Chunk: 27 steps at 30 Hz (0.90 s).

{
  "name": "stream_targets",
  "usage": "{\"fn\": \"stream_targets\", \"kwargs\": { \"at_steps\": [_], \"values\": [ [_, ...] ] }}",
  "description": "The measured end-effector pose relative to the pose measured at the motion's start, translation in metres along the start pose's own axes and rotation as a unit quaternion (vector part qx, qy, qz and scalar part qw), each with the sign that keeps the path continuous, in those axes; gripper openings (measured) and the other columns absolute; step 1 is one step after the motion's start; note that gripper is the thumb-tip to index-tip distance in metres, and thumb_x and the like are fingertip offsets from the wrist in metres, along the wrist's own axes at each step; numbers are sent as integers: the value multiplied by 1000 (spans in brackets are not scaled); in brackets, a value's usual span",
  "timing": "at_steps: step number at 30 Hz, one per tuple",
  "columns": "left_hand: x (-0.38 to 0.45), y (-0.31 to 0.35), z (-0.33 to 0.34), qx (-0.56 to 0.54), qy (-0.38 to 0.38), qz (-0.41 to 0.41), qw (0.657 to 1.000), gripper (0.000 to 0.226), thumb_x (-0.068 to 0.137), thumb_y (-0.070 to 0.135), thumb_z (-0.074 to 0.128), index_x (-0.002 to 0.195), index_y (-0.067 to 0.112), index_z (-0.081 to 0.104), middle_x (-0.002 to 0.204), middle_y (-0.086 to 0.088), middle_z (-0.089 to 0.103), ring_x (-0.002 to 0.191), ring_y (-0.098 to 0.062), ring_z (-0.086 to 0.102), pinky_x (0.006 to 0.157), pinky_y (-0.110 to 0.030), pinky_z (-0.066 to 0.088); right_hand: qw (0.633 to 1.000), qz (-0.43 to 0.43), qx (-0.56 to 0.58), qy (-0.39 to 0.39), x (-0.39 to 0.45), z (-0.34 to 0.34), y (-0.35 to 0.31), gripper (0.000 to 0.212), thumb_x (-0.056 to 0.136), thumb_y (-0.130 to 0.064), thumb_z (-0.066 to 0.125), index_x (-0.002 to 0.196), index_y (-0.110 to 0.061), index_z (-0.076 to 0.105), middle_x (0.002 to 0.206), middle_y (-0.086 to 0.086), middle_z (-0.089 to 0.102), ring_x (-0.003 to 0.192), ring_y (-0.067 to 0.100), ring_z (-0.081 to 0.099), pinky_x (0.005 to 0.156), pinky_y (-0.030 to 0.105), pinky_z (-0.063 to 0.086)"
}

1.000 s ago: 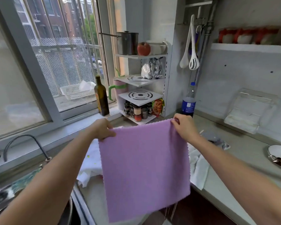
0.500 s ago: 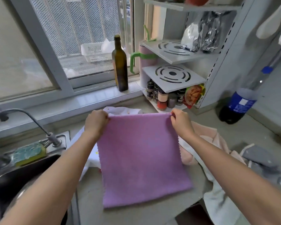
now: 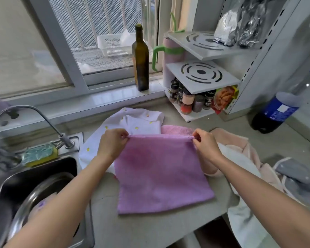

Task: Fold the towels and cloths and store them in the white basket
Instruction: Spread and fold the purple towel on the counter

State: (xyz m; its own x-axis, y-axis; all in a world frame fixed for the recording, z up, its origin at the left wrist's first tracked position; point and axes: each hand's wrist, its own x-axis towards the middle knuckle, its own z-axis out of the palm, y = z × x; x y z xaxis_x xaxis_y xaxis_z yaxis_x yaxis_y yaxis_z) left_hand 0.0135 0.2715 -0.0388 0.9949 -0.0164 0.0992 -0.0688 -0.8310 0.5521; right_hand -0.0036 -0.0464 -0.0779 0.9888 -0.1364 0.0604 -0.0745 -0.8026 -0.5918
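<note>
Since 0.5 s ago, purple cloth (image 3: 161,174) has come lower and now lies mostly flat on the grey desk (image 3: 150,228), centre of view; only its far edge is lifted. Left hand (image 3: 113,144) pinches the far-left corner w/ thumb & fingers; right hand (image 3: 205,144) pinches the far-right corner, so the edge is taut between them. Both hands are closed on the cloth, forearms reaching in from 7 & 5 o'clock.

Under & behind it, at 11 o'clock: white cloth w/ small yellow marks (image 3: 138,120). Pink towel (image 3: 177,130) peeks out at 12, touching the purple edge. At 3 o'clock, a pale peach towel (image 3: 240,145) and a white towel (image 3: 240,161) in a heap; grey cloth (image 3: 297,172) further right.

White basket (image 3: 113,44) sits outside the window at 12, well apart from the cloths. Dark bottle (image 3: 140,58) on the sill, spice rack (image 3: 200,81) at 1, sink (image 3: 25,185) at 8.
</note>
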Motion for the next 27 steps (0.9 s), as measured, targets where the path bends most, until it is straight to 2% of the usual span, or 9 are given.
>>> {"fn": "stream_targets", "kwargs": {
  "at_steps": [4,9,12,14,16,19,20,23,27],
  "values": [
    [-37,-12,0,32,6,53,998,7,81,23,70,85,19,75,86,-1,72,87,-26,64,67,-32,42,1000,-13,-10,-13,-44,1,9,10,81,-2,61,76,-10,60,73,6,62,70,23,55,66,34,43],
    [-87,-20,8,61,5,106,992,9,82,13,66,88,15,73,89,-3,69,90,-28,60,64,-31,39,999,20,-36,-24,-96,6,21,10,79,-1,61,74,-9,63,70,5,65,68,22,59,66,34,47],
    [-109,-27,13,18,-15,143,989,5,77,3,70,77,8,70,78,-6,66,83,-29,58,61,-32,44,997,3,-69,-18,-118,8,28,8,77,-3,59,70,-7,59,69,2,63,65,25,58,63,38,48],
    [-120,-34,19,1,-31,169,985,11,74,-4,69,70,5,63,71,-7,61,73,-29,57,57,-40,49,996,-16,-84,-6,-127,9,30,8,75,0,58,68,-3,57,76,-7,60,63,27,55,61,38,45],
    [-134,-37,28,4,-36,185,982,16,71,-8,68,66,4,59,67,-8,58,64,-28,56,54,-41,49,995,-25,-92,-15,-135,11,33,9,76,2,56,67,-1,56,73,2,61,64,28,51,59,37,37],
    [-155,-41,44,10,-37,169,985,20,66,-12,69,63,4,57,66,-9,58,56,-26,55,49,-37,49,994,-43,-89,-49,-144,17,44,13,77,7,53,65,2,55,68,16,59,62,22,43,57,31,18],
    [-161,-43,51,15,-42,152,987,20,65,-12,69,63,4,57,67,-9,58,55,-26,55,48,-35,47,993,-50,-93,-59,-147,19,48,13,76,8,53,65,1,55,67,16,59,61,21,44,57,30,19],
    [-175,-46,67,35,-62,109,992,16,69,-10,67,66,3,57,71,-10,57,57,-26,53,51,-33,41,989,-55,-101,-89,-152,24,60,14,79,4,52,67,-2,54,70,15,59,65,28,53,61,39,37],
    [-183,-45,80,27,-73,73,994,12,78,-5,61,71,4,56,77,-9,55,65,-23,49,59,-33,39,985,-66,-108,-114,-153,31,71,12,84,0,50,73,-3,51,77,18,57,69,33,54,62,42,40]
  ]
}}
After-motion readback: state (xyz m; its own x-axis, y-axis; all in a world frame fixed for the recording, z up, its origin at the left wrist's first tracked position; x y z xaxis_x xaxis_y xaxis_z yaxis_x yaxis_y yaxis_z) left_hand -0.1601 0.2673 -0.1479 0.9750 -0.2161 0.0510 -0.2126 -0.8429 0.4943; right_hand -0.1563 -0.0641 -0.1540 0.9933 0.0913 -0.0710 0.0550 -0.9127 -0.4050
